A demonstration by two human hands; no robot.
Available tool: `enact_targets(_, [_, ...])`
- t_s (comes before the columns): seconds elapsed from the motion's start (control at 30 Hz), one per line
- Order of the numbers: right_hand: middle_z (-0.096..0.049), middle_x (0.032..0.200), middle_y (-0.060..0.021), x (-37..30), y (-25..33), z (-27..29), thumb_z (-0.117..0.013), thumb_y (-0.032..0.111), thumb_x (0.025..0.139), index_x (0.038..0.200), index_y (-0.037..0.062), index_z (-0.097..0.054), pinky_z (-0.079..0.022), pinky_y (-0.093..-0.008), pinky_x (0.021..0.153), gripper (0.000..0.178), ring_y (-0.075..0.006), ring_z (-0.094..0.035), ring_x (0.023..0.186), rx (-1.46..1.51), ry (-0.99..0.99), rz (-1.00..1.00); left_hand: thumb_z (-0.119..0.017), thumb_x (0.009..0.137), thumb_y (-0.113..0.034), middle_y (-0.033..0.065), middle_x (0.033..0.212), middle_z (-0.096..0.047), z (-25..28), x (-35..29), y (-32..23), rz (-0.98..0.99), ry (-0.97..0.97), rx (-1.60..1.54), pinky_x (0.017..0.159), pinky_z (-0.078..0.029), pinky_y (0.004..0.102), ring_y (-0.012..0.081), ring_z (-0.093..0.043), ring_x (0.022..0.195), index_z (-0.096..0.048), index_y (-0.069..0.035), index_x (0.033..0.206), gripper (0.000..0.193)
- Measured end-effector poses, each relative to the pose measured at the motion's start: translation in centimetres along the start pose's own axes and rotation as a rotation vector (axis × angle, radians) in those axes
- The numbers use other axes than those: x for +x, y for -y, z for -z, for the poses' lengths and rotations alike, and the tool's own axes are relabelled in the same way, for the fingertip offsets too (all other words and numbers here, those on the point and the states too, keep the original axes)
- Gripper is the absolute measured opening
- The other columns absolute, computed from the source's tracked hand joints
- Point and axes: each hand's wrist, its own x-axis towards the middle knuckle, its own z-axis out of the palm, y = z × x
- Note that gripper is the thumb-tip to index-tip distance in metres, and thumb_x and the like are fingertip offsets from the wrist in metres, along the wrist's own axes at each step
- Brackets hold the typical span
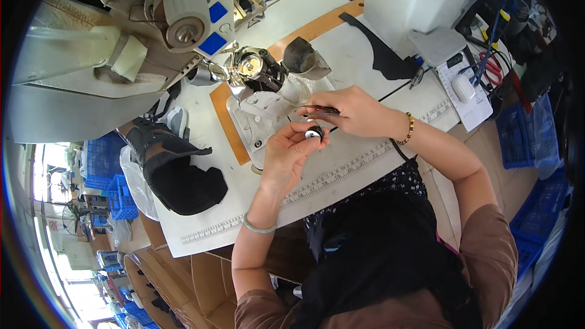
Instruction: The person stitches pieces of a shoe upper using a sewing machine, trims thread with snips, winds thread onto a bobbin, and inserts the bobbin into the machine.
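Observation:
Between the thumb and fingers of my left hand (285, 153) is a small round bobbin (314, 134), dark at the rim with a pale face. My right hand (359, 113) is closed around dark tweezers (322, 110), whose tips point left just above the bobbin. Both hands are close together over the table, in front of the sewing machine (259, 79). Its metal working end and bed plate (247, 128) lie just beyond my left hand. Whether a thread runs between the hands is too small to tell.
The machine's grey body (79, 103) fills the upper left. A black shoe upper (183, 176) lies at the table's left edge. A ruler strip (341, 167) runs along the near edge. A black cut piece (381, 52) lies farther back; blue crates (515, 134) stand right.

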Motion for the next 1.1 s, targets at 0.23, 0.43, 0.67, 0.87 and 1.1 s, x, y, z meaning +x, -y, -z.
enact_targets(0.23, [-0.061,0.072,-0.0112,0.1,1.1,2.1,-0.059,0.015,0.082,0.086,0.0050,-0.055,-0.044,-0.0314,0.055,0.011,-0.0254,-0.059,0.060,0.081,0.109,-0.211,-0.057,0.082,0.002,0.0154,0.096,-0.060,0.7,-0.7,-1.1,-0.179,-0.037,-0.117,0.085,-0.048,0.0287,0.0213,-0.059,0.093,-0.052,0.007,0.106,0.025])
enact_targets(0.43, [-0.061,0.071,-0.0079,-2.1,4.9,1.8,-0.063,0.020,0.082,0.083,0.0056,-0.055,-0.044,-0.0298,0.056,0.016,-0.0193,-0.059,0.061,0.369,0.329,-0.196,-0.048,0.091,-0.010,0.0102,0.092,-0.058,-2.5,-1.1,-1.7,-0.259,-0.246,-0.282,0.070,-0.047,0.0213,0.0118,-0.055,0.075,-0.051,0.000,0.114,0.025])
enact_targets(0.67, [-0.060,0.078,-0.0014,-1.6,7.4,2.5,-0.067,0.015,0.079,0.092,0.0076,-0.058,-0.045,-0.0297,0.056,0.018,-0.0163,-0.057,0.063,0.392,0.105,-0.246,-0.044,0.095,-0.025,0.0017,0.077,-0.045,-2.0,-1.5,-2.0,-0.111,0.017,-0.560,0.048,-0.026,0.0166,0.0037,-0.025,0.054,-0.048,-0.002,0.114,0.030])
enact_targets(0.87, [-0.057,0.102,-0.0072,1.2,6.7,2.4,-0.068,0.009,0.075,0.103,0.0079,-0.060,-0.049,-0.0264,0.064,0.029,-0.0161,-0.058,0.087,0.139,-0.120,0.265,-0.045,0.094,-0.032,0.0005,0.074,-0.044,-3.0,-2.0,-2.6,-0.073,0.078,-0.529,0.046,-0.024,0.0155,0.0029,-0.024,0.052,-0.048,0.002,0.106,0.037])
enact_targets(1.1, [-0.059,0.097,-0.0056,1.9,6.8,2.5,-0.065,0.002,0.076,0.099,0.0062,-0.061,-0.048,-0.0247,0.062,0.024,-0.0155,-0.058,0.080,0.220,-0.141,0.311,-0.046,0.093,-0.034,0.0015,0.074,-0.046,-4.7,-2.0,-4.3,-0.120,-0.054,-0.251,0.047,-0.026,0.0161,0.0025,-0.028,0.053,-0.051,0.004,0.103,0.040])
